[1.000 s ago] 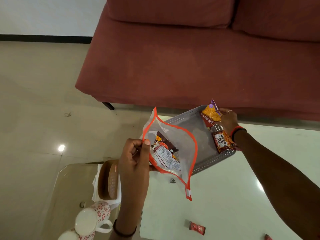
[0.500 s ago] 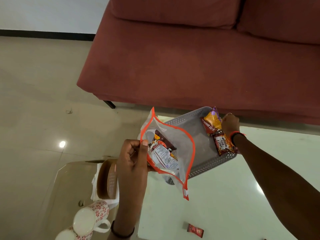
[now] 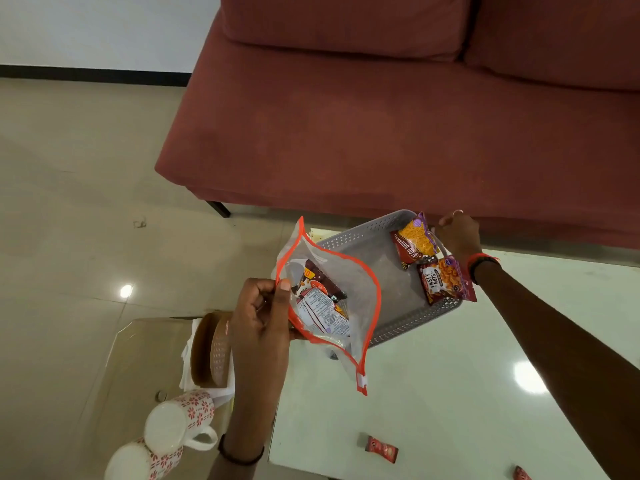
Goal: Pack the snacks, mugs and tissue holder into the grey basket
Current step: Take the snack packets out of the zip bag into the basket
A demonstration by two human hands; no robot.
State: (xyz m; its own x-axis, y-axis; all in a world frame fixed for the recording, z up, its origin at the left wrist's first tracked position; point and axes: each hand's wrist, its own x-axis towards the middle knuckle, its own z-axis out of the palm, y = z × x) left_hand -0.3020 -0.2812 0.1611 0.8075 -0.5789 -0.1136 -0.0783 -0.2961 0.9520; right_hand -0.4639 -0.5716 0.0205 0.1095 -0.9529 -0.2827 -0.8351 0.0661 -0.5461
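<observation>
The grey basket (image 3: 349, 239) stands on the table's far edge. Inside it at the right lie an orange snack packet (image 3: 415, 239) and a red nuts packet (image 3: 445, 280). My right hand (image 3: 459, 233) is at the basket's far right corner, fingers curled, pinching the orange packet's top edge. My left hand (image 3: 259, 323) pinches the rim of a clear orange-trimmed zip bag (image 3: 349, 285), held open over the basket's left end with snack packets (image 3: 318, 303) inside. The brown tissue holder (image 3: 211, 348) and two white floral mugs (image 3: 176, 420) (image 3: 138, 459) sit at the lower left.
A red sofa (image 3: 381, 133) stands right behind the basket. Two small red candy wrappers (image 3: 381, 449) (image 3: 521, 474) lie on the white table (image 3: 450, 393) near its front. The mugs and tissue holder rest on a glass section (image 3: 138, 358) at the left.
My right hand lowered the orange packet into the basket's far right corner beside the nuts packet. My left hand kept the zip bag held open in about the same place.
</observation>
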